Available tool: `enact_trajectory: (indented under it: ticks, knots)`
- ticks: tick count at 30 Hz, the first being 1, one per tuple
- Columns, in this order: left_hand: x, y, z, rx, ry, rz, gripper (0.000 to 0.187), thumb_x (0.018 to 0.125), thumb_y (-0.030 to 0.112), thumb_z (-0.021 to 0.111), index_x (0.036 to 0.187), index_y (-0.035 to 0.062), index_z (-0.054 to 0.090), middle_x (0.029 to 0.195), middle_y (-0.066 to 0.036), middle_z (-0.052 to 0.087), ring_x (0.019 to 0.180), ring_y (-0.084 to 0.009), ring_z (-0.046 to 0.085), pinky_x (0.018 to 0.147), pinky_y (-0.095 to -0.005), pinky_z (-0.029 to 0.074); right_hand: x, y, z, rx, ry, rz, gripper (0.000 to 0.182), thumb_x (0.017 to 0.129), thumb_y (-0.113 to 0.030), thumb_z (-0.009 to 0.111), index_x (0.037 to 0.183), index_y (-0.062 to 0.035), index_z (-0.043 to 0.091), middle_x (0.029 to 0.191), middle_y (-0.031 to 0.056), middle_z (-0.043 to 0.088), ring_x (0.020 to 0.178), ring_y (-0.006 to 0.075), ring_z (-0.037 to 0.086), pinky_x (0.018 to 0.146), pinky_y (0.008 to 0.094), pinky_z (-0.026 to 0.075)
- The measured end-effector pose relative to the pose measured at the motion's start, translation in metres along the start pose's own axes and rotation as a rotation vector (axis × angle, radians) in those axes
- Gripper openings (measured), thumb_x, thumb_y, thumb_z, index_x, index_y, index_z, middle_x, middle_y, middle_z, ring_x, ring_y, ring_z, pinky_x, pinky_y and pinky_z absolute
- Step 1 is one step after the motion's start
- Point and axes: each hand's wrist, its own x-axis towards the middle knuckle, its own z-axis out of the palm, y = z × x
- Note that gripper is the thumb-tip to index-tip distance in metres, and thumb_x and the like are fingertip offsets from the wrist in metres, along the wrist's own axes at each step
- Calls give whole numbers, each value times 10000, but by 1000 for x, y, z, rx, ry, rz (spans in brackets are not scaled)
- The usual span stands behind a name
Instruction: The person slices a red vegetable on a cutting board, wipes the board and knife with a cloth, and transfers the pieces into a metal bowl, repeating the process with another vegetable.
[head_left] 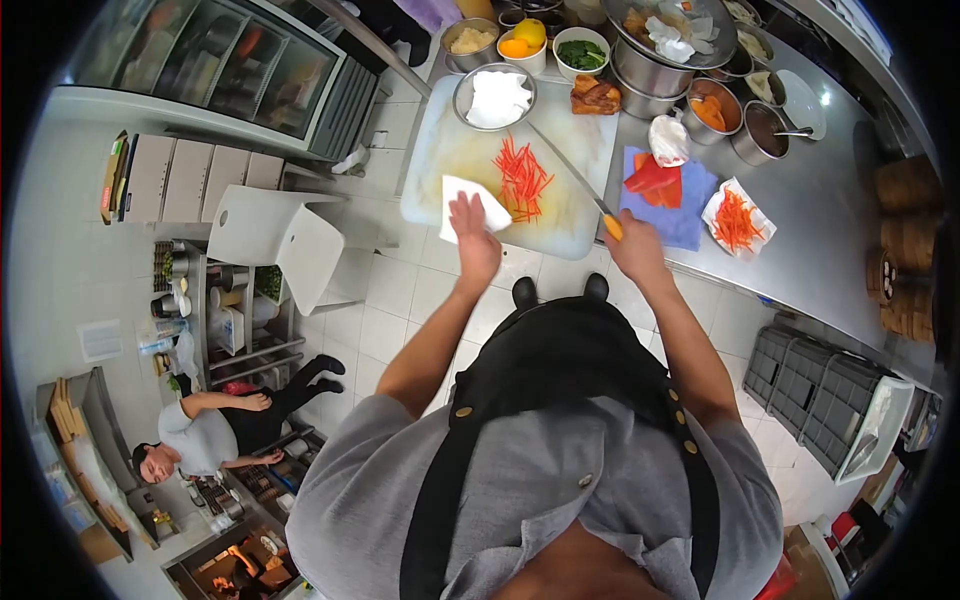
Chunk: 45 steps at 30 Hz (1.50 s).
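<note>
My right hand (pixel 636 245) is closed around the orange handle of a long knife (pixel 572 170), whose blade points up and left over the white cutting board (pixel 430 130). My left hand (pixel 472 235) rests on a white paper towel (pixel 492 212) at the board's near left edge, its fingers extended. Thin red strips (pixel 522 178) lie loose on the board between the towel and the blade. Above them is a metal bowl (pixel 460 98) with white paper inside. Red pieces (pixel 655 184) sit on a blue cloth (pixel 685 222) right of the knife.
Right of the cloth, orange-red shreds (pixel 738 222) lie on white paper. Bowls of yellow fruit (pixel 522 42) and greens (pixel 582 54), a browned block (pixel 595 96) and a large steel pot (pixel 640 70) line the back. Another person (pixel 205 432) is at the lower left.
</note>
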Motion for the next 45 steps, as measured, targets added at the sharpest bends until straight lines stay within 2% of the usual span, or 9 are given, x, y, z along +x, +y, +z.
enact_trajectory:
  ticks: [5, 12, 14, 16, 21, 29, 32, 38, 45]
  knots:
    - [3, 45, 59, 37, -101, -201, 810, 646, -130, 467, 1431, -53, 286, 1498, -323, 177, 1389, -546, 58, 1126, -612, 20, 12, -17, 15, -16, -79, 41, 363, 791, -209, 705, 1008, 21, 528, 820, 264, 642, 815, 440, 634, 709, 505, 517]
    - [57, 51, 70, -200, -23, -3, 792, 658, -132, 525, 1417, -39, 314, 1514, -273, 186, 1413, -484, 88, 1117, -619, 123, -4, -22, -13, 258, -121, 137, 360, 800, -231, 705, 943, 48, 529, 836, 300, 624, 838, 485, 597, 713, 512, 484]
    - [53, 43, 66, 139, -404, 76, 775, 663, -136, 522, 1407, -25, 335, 1508, -256, 218, 1408, -478, 131, 1126, -600, 142, -13, -13, -15, 241, -100, 162, 356, 797, -232, 711, 924, 47, 529, 830, 296, 626, 822, 483, 599, 698, 511, 481]
    - [67, 42, 49, 101, -414, 68, 724, 673, -133, 503, 1378, -18, 388, 1478, -255, 291, 1386, -472, 211, 1138, -543, 195, -16, -5, -22, 225, -61, 182, 353, 793, -232, 717, 905, 46, 529, 824, 292, 628, 807, 482, 601, 682, 509, 478]
    - [90, -17, 25, 24, -15, 52, 598, 664, -135, 501, 1248, -14, 541, 1403, -238, 425, 1306, -476, 351, 1111, -463, 307, -28, 5, -20, 175, 23, 100, 344, 780, -206, 727, 878, 53, 523, 763, 279, 623, 742, 469, 609, 641, 503, 479]
    - [102, -27, 31, -207, -253, -26, 627, 690, -103, 521, 1302, 32, 513, 1465, -198, 351, 1403, -393, 227, 1122, -565, 206, -26, -28, 15, 203, 29, 79, 330, 798, -216, 715, 899, 40, 533, 793, 294, 625, 769, 469, 617, 669, 515, 487]
    - [86, 21, 32, 35, -337, 316, 719, 688, -97, 528, 1377, 99, 457, 1504, -91, 319, 1421, -353, 216, 1130, -562, 200, -31, -28, 11, 261, 36, 192, 333, 807, -225, 711, 907, 37, 532, 801, 295, 626, 774, 468, 620, 672, 517, 489]
    - [47, -11, 9, 43, -448, 191, 632, 730, -81, 500, 1341, 80, 499, 1470, -126, 374, 1403, -379, 246, 1126, -565, 209, -37, -20, 5, 168, 10, 184, 339, 799, -218, 719, 924, 32, 527, 799, 279, 633, 764, 461, 624, 665, 508, 495]
    - [85, -48, -29, -115, 157, 99, 547, 710, -142, 400, 1205, 0, 582, 1249, -218, 574, 1181, -365, 542, 1016, -394, 434, -9, -37, 6, -14, 15, -7, 304, 766, -172, 719, 930, 7, 536, 760, 250, 627, 744, 449, 616, 679, 509, 497]
